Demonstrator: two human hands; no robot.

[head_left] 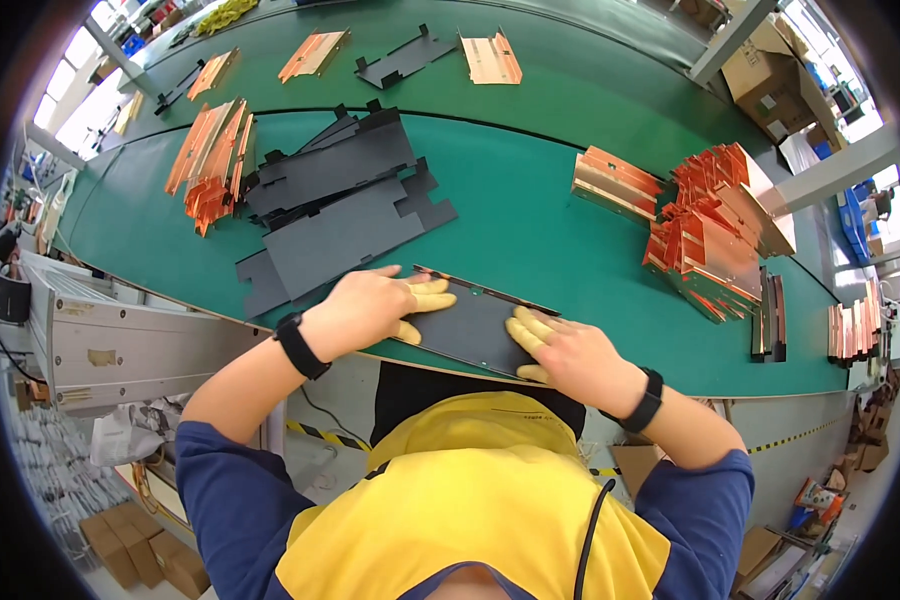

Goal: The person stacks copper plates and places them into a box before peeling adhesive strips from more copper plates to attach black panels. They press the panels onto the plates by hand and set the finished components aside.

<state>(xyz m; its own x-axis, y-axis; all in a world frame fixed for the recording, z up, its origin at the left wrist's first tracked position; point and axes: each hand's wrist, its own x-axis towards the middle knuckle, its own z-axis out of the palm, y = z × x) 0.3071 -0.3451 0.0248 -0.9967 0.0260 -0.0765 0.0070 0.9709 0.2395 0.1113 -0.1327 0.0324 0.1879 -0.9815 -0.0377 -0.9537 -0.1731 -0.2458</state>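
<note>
A dark rectangular panel [475,318] with narrow raised long edges lies at the near edge of the green table. On its left end rests my left hand [375,308], its yellow-covered fingers stretched flat and the thumb spread toward the near side. My right hand [570,355] lies over the right end in much the same way, fingers extended and thumb near the front edge. Both hands are open, touching the panel from above. Just beyond my left hand sits a pile of black die-cut sheets [340,230], overlapping one another. What lies under my palms is hidden.
Copper-coloured bent metal parts stand in a left stack [210,165] and a larger right heap [715,235]. Dark narrow pieces [770,315] are beside that heap. More copper parts [491,60] and a black sheet [405,58] lie on the far surface. A grey post [840,168] rises at right.
</note>
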